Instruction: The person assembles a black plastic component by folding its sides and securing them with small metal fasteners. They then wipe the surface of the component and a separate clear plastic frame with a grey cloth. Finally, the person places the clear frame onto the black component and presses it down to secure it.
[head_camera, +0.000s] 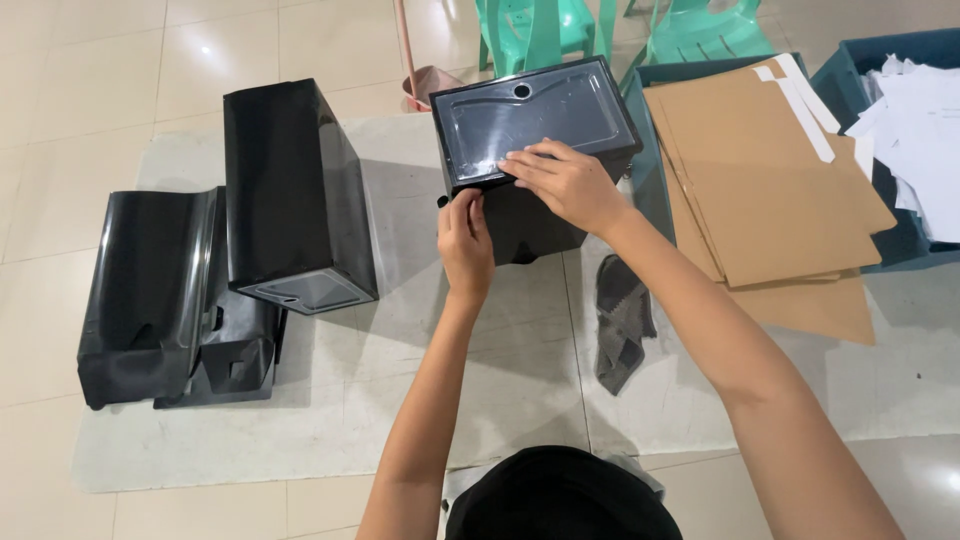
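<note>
Box: black glossy box (535, 125), long axis left-right, directly ahead of both hands.
Right hand (565, 185): flat on its near edge, grasping nothing.
Left hand (466, 240): grip pinched shut at its near-left corner.

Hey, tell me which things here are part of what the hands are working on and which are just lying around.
In hand:
- black box with clear panel
- left hand, pinching the panel's lower left edge
- right hand, flat on the panel's lower edge

Lying about:
- second black box
- stacked black shells
- grey cloth
- brown cardboard sheets
- white papers in bin
- green chairs
</note>
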